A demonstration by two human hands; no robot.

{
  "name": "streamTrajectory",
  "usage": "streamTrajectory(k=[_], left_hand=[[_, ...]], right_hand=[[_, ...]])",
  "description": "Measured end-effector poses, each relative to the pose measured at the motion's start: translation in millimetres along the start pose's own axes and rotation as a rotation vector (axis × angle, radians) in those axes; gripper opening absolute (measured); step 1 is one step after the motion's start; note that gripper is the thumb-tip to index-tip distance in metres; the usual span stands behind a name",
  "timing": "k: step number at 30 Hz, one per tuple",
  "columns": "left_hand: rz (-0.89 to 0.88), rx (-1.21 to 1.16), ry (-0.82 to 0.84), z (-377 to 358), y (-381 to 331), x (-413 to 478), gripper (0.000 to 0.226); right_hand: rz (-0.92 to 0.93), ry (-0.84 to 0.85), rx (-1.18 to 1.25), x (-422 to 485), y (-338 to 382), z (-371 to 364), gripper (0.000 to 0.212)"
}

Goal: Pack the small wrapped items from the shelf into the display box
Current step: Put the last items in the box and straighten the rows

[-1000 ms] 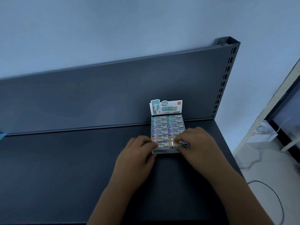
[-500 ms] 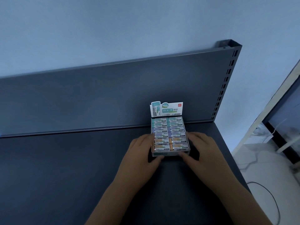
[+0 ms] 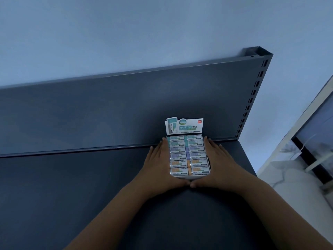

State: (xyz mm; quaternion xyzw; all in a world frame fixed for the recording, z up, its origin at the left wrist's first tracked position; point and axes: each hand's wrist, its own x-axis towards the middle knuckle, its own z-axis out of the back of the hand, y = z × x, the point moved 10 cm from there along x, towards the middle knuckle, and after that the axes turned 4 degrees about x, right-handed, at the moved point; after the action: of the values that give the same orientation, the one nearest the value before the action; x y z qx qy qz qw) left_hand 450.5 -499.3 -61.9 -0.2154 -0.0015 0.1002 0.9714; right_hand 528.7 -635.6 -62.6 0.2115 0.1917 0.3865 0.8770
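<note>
Two hands bracket the display box (image 3: 191, 176) on a dark shelf (image 3: 72, 195). The left hand (image 3: 158, 165) lies flat, fingers straight, along the box's left wall. The right hand (image 3: 221, 165) does the same along the right wall, and neither grips anything. The thumbs (image 3: 182, 183) meet just in front of the near wall. Wrapped items (image 3: 188, 154) fill the box in two columns, teal at the rear, purple in the middle and orange in front. The printed header card (image 3: 184, 125) stands upright against the back panel (image 3: 108, 109). The shelf's right edge runs near the right hand, while broad open surface extends to the left.
</note>
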Motion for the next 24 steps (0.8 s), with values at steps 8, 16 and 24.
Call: streamTrajectory(k=[8, 16, 24], left_hand=[[-0.089, -0.123, -0.070, 4.6, -3.7, 1.8, 0.119], [-0.098, -0.156, -0.108, 10.5, -10.5, 2.2, 0.108], [0.080, -1.038, -0.104, 16.7, -14.7, -13.5, 0.050]], right_hand=[[0.077, -0.067, -0.048, 3.2, 1.5, -2.4, 0.134], [0.095, -0.045, -0.045, 1.7, 4.0, -3.5, 0.119], [0.089, -0.133, 1.131, -14.3, 33.5, 12.4, 0.051]])
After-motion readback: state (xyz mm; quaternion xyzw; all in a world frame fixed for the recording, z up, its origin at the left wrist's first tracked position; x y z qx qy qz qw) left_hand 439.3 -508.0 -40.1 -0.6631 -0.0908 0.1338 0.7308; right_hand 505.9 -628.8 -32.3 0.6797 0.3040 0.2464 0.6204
